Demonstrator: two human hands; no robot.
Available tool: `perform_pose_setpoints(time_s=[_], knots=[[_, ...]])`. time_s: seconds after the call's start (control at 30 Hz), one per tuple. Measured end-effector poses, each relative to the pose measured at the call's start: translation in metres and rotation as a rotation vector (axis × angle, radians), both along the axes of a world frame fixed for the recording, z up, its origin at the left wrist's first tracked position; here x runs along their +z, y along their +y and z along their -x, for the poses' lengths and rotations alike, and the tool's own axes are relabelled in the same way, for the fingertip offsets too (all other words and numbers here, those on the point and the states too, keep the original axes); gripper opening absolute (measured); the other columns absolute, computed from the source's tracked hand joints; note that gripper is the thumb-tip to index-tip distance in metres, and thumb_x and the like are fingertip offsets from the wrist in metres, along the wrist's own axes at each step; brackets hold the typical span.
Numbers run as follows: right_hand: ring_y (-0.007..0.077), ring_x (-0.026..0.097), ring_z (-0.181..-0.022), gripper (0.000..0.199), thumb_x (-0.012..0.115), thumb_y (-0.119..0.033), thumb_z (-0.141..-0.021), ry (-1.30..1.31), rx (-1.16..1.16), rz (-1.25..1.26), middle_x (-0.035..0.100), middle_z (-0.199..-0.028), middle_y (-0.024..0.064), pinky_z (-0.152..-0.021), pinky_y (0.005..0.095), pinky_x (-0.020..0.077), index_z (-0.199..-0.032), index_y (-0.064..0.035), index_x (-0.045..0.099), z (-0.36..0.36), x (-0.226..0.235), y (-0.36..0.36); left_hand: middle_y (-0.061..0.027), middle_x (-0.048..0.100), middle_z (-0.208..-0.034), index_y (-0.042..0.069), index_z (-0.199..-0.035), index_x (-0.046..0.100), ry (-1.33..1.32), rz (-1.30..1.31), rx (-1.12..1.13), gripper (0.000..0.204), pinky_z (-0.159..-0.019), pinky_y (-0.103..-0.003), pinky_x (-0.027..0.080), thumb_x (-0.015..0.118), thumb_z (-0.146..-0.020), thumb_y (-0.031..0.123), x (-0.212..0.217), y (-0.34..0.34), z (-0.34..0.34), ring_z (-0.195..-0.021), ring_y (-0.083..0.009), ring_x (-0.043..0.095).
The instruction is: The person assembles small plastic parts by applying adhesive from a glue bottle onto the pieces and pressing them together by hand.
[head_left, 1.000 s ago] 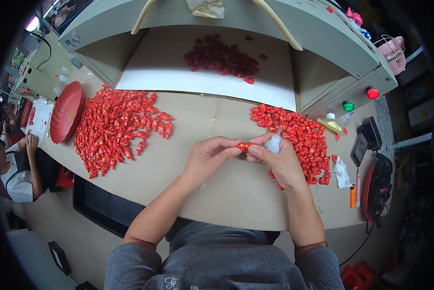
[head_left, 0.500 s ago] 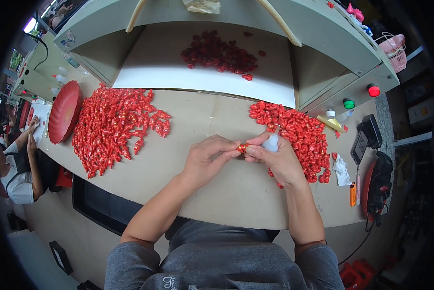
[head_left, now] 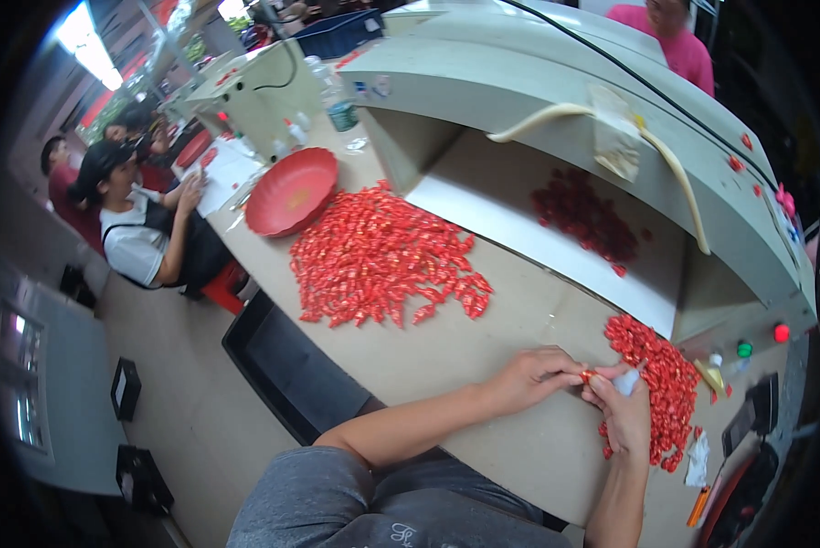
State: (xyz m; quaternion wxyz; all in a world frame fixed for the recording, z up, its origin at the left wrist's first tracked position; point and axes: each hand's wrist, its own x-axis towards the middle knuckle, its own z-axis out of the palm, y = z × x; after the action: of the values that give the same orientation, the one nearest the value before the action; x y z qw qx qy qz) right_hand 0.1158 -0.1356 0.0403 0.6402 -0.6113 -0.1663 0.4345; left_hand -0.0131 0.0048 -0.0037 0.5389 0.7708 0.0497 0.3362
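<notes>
Both hands (head_left: 581, 385) pinch a red piece (head_left: 587, 374) over the beige worktable (head_left: 501, 320).

The scene is evenly bright, with soft shadows. A strong white lamp (head_left: 85, 41) glares at the upper left. The fisheye lens bends the table edge (head_left: 273, 301), and the rim turns dark. Far corners look slightly blurred.

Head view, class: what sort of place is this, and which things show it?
Probably a small factory assembly bench: heaps of red pieces, a grey hooded machine holding more, and co-workers seated along the bench.
</notes>
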Motion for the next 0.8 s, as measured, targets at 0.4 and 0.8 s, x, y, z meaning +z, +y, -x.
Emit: perform_pose_setpoints(time_s=[0.4,0.8], knots=[[0.0148,0.064,-0.073,0.012,0.066,-0.001,-0.085,-0.057,-0.022,-0.023,0.067,-0.086,0.0107,-0.071,0.0267,0.0544,-0.095,0.0044,0.062,0.000,0.002,0.007,-0.0119,0.067,-0.086,0.002,-0.096,0.068,-0.032,-0.010,0.001,0.013,-0.069,-0.033,0.051,0.068,-0.084,0.007,0.000,0.004,-0.001,-0.078,-0.0248,0.065],[0.0111,0.063,-0.079,0.014,0.069,-0.008,-0.086,-0.020,0.056,0.005,0.067,-0.092,0.0083,-0.074,0.0238,0.0528,-0.095,0.0019,0.064,-0.007,-0.001,0.005,-0.0102,0.069,-0.091,0.001,-0.097,0.068,0.095,0.022,0.005,0.015,-0.072,-0.029,0.052,0.068,-0.083,-0.001,-0.002,0.002,-0.002,-0.081,-0.0186,0.066]])
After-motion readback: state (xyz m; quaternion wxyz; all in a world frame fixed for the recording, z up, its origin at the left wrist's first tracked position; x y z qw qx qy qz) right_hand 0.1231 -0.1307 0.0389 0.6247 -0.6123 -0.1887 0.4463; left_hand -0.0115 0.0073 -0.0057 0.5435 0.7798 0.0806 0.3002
